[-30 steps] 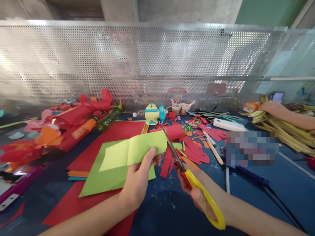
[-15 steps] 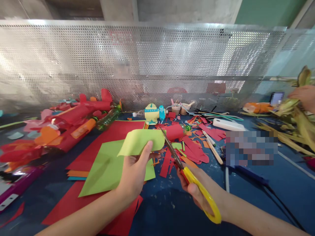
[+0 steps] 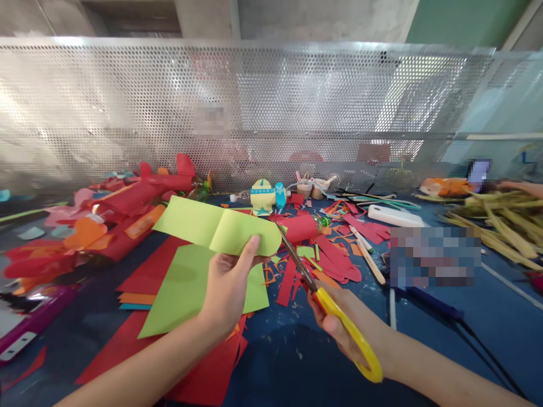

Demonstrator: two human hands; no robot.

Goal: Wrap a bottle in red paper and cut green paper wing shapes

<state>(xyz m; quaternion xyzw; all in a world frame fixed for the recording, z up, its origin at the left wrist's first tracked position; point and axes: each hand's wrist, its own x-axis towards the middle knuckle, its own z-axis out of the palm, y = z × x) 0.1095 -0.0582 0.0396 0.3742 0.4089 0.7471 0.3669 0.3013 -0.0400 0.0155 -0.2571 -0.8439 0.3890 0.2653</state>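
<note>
My left hand (image 3: pixel 231 282) pinches a light green paper strip (image 3: pixel 199 223) between thumb and fingers. The strip has a crease across its middle and a rounded right end. My right hand (image 3: pixel 339 316) grips yellow-handled scissors (image 3: pixel 352 328), their blades pointing up and left. The blade tips lie close beside the strip's rounded end; whether they touch it I cannot tell. Beneath my left hand lies a larger green sheet (image 3: pixel 178 294) on top of red sheets (image 3: pixel 144 271). Behind the scissors a bottle wrapped in red paper (image 3: pixel 299 228) lies on its side.
Red and orange paper scraps (image 3: pixel 335 257) cover the blue table (image 3: pixel 288 362) behind my right hand. Bottles wrapped in red paper (image 3: pixel 131 229) lie at left. A perforated metal screen (image 3: pixel 271 102) borders the back. At right are a white glue gun-like object (image 3: pixel 394 216) and dry husks (image 3: pixel 500 217).
The green strip has opened out from its folded, curled shape, its left half now extending up and left. My right hand and the scissors have hardly moved. At far right, another person's hand has moved lower.
</note>
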